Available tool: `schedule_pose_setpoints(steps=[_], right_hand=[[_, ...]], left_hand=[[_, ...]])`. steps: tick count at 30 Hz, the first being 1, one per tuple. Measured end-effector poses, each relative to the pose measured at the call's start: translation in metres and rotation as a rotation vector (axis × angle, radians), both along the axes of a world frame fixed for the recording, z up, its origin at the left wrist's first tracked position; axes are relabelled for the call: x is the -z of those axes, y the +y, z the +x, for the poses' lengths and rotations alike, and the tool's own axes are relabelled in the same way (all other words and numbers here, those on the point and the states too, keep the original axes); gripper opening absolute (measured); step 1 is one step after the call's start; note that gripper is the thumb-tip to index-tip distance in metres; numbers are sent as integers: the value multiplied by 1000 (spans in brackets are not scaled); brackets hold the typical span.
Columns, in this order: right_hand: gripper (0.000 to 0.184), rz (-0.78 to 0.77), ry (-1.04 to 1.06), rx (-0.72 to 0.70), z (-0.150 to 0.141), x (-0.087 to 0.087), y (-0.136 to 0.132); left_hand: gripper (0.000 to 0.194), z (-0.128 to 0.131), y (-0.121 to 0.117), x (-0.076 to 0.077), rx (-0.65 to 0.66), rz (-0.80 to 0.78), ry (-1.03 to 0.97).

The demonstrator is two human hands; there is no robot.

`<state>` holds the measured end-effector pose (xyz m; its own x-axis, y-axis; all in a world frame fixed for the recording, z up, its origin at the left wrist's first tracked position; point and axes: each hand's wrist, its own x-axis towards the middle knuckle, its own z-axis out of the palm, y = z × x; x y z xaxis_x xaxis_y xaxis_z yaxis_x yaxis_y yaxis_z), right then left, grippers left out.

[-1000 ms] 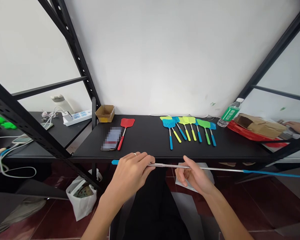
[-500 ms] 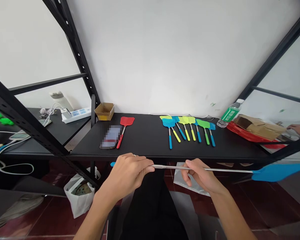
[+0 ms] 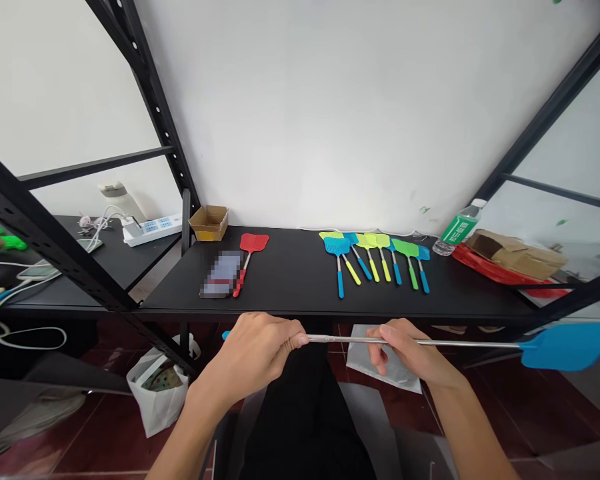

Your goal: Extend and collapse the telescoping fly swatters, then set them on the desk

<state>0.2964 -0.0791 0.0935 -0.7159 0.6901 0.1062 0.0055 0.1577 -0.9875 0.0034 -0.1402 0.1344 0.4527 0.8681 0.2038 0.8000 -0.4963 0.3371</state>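
A blue fly swatter point(image 3: 570, 347) with a long metal shaft lies sideways across both hands, in front of the shelf edge. My left hand point(image 3: 265, 350) is closed round its handle end, and a bit of blue handle pokes out on the far left. Further along, my right hand point(image 3: 403, 347) grips the shaft between thumb and fingers. The blue paddle is at the right, beyond that hand. On the black shelf lie several blue, yellow and green swatters point(image 3: 337, 247) side by side. A red swatter point(image 3: 254, 243) rests apart from them at the left.
Near the red swatter are a blurred phone point(image 3: 223, 275) and a small open cardboard box point(image 3: 210, 223). A green-labelled bottle point(image 3: 459, 228) and a torn carton point(image 3: 523, 255) on red plastic occupy the right end. Below left hangs a white bag point(image 3: 157, 400). Black frame posts point(image 3: 167, 120) flank the shelf.
The blue paddle has moved a little to the right, away from my left hand. My right hand has shifted slightly right as well. My left hand stays closed at the handle end.
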Motion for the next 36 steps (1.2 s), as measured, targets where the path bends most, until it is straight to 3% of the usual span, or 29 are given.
schedule_pose_setpoints(steps=[13, 18, 22, 31, 36], right_hand=[[53, 36, -15, -13, 3, -1, 1], [49, -54, 94, 71, -7, 5, 0], [56, -140, 134, 117, -19, 9, -2], [68, -183, 75, 92, -40, 14, -11], [60, -168, 43, 85, -38, 15, -12]], left_hand=[[35, 0, 0, -5, -19, -104, -21], [31, 4, -3, -8, -52, -40, -53], [21, 12, -5, -5, -53, 25, -70], [29, 27, -1, 7, 2, 99, -51], [35, 27, -1, 8, 52, 121, -1]])
